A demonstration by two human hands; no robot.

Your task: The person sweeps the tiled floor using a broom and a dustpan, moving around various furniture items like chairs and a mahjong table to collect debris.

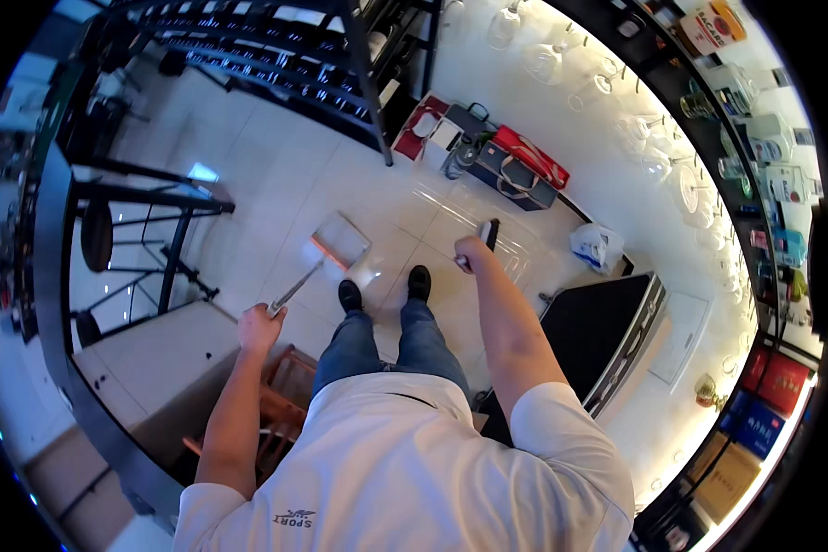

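My left hand is closed around the grey handle of a long-handled dustpan. The pan is pale with an orange edge and rests on the tiled floor, ahead of my left shoe. My right hand is wrapped round the handle of what looks like a broom. Its dark, narrow head shows just beyond my fist, by the floor, and most of its handle is hidden by my hand and arm.
Bags and boxes stand against the white wall ahead, with a white plastic bag nearby. A black case lies at right. Bar stools stand left, a black rack ahead. Glasses hang along the right wall.
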